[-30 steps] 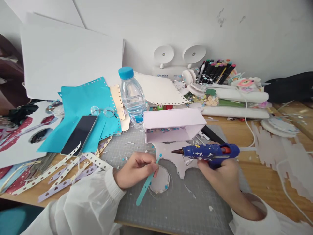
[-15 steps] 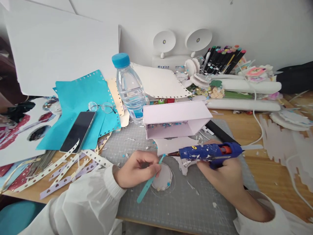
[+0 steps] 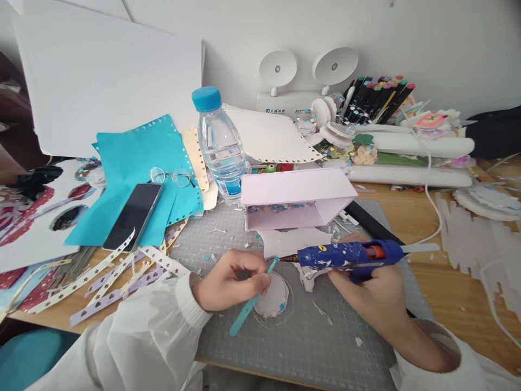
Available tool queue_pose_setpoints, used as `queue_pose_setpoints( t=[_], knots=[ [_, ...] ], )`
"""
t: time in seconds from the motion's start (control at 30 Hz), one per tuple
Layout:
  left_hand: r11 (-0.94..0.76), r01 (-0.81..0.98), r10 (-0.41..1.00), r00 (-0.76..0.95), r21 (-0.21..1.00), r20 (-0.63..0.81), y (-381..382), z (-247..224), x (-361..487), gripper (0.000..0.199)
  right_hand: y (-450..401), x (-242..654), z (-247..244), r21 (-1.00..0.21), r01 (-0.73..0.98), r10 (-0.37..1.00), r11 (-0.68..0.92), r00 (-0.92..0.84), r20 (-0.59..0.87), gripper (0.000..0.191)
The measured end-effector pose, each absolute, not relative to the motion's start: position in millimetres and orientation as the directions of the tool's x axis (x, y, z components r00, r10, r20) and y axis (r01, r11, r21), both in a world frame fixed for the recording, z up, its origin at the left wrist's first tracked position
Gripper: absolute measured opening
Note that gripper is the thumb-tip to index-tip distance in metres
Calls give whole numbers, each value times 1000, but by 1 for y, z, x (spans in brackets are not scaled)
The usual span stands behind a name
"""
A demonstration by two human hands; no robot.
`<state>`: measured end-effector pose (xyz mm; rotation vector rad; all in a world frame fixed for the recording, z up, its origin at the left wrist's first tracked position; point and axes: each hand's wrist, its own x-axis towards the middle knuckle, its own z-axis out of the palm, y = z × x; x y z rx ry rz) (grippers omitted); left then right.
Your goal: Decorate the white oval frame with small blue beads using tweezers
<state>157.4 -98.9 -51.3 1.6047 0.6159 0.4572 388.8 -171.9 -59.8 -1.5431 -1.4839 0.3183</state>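
My left hand pinches a teal strip between thumb and fingers, with a small blue piece at the strip's upper tip. Wrapped round a blue glue gun, my right hand holds it level, its dark nozzle pointing left at that tip. Whether nozzle and tip touch, I cannot tell. Below them a round white disc with small blue pieces on its edge lies on the grey cutting mat. Behind the nozzle stands an open pale pink box.
A water bottle stands left of the box. Further left are a phone, glasses, teal paper and punched strips. Markers, white rolls and a white cable are at the right.
The view has shifted slightly, so most things appear a little further right. Both hands keep their holds, and the nozzle stays beside the strip's tip.
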Motion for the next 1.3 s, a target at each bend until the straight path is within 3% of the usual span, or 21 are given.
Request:
queue_pose_setpoints(
  t=[1.3],
  knots=[
    [-61, 114, 622, 781, 992, -52, -99, -51, 159, 35, -170, 389, -60, -706, 683, 868, 188, 221, 445, 10]
  ],
)
